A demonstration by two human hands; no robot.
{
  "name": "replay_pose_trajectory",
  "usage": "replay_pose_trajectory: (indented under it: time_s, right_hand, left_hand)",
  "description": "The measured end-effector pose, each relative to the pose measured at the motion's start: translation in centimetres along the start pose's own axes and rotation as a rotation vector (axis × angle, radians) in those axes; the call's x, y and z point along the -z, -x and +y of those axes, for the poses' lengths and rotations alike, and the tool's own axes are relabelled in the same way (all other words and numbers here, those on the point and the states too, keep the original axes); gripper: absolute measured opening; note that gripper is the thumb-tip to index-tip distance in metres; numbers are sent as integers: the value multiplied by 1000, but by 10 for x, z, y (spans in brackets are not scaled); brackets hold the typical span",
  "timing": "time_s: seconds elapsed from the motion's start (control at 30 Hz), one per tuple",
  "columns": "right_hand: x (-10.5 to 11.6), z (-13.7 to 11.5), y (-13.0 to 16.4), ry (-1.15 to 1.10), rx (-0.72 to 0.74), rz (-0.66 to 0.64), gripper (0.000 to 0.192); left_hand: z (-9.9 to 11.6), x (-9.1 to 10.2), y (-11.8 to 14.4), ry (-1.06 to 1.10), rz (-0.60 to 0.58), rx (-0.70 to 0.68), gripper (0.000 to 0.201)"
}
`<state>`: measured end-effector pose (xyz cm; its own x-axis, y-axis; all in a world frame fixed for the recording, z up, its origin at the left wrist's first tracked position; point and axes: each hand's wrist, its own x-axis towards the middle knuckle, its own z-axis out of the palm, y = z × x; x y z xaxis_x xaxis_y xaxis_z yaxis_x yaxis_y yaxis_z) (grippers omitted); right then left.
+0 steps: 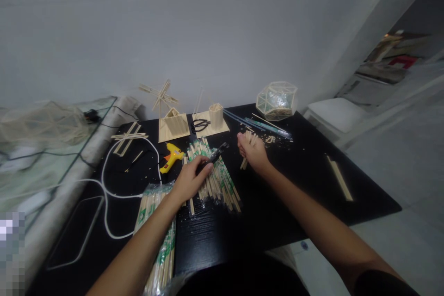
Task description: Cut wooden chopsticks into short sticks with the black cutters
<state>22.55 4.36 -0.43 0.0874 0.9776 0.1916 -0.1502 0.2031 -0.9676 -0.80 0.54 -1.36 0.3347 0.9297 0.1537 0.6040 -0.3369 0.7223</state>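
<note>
My left hand (pixel 191 176) is closed on black-handled pliers (pixel 219 151), whose jaw end points away to the right. Below the pliers lies a loose pile of wrapped chopsticks (pixel 220 180) in clear sleeves with green print. A little to the right, my right hand (pixel 255 151) is wrapped around a small bunch of bare wooden sticks (pixel 244 163), their ends showing above and below the fist. Left of the pile rests a yellow glue gun (pixel 171 157).
A larger chopstick pack (pixel 156 236) lies at the front, beside a white cable (pixel 107 208). Behind are a stick windmill model (pixel 175 125), black scissors (pixel 200 125), a stick cup (pixel 216 115) and a faceted frame (pixel 277 101). More sticks (pixel 339 178) lie at right.
</note>
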Motion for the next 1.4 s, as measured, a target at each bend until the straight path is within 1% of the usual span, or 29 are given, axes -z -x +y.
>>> replay_pose_trajectory:
  time_s: [0.07, 0.17, 0.43, 0.5, 0.53, 0.6, 0.67, 0.73, 0.8, 1.03, 1.1, 1.2, 1.27, 1.33, 1.4]
  right_hand:
    - [-1, 0, 1, -43, -5, -3, 61]
    - [-1, -3, 3, -73, -1, -45, 67]
    - [0, -9, 9, -161, -41, -172, 71]
    - [1, -10, 9, -169, -47, -230, 72]
    - [2, -10, 8, -181, -60, -278, 73]
    - [4, -10, 6, -217, -106, -384, 74]
    - [6, -11, 4, -243, -161, -449, 76]
    - [8, -12, 3, -241, -200, -444, 74]
    - [9, -13, 2, -231, -214, -411, 69]
    - [9, -16, 0, -272, -166, -350, 54]
    - [8, -18, 1, -286, -151, -339, 55]
    - [7, -21, 4, -260, -116, -323, 64]
    - [6, -21, 6, -195, -78, -292, 68]
    - [6, -17, 8, -98, -46, -250, 68]
    - [7, -9, 10, -6, -44, -223, 67]
  left_hand:
    - [1, 0, 0, -4, 3, -3, 41]
    - [1, 0, 0, -5, 7, -5, 40]
    - [-1, 0, 0, 0, -16, 6, 40]
    - [0, 0, 0, 2, -19, 9, 40]
    - [0, 0, 0, 1, -19, 8, 40]
    - [1, 0, 0, 1, -17, 3, 39]
    - [2, 0, 0, 4, -12, 1, 39]
    - [3, 1, 0, 6, -9, -2, 38]
    - [3, 1, -1, 8, -6, -7, 38]
    - [3, 1, -1, 8, -24, 4, 40]
    - [3, 0, -1, 3, -20, 13, 40]
    - [5, 0, 0, -8, -4, 28, 41]
    - [5, -1, 1, -14, 3, 38, 42]
    - [5, -3, 1, -11, 21, 47, 44]
    - [4, -4, 0, 17, 70, 63, 46]
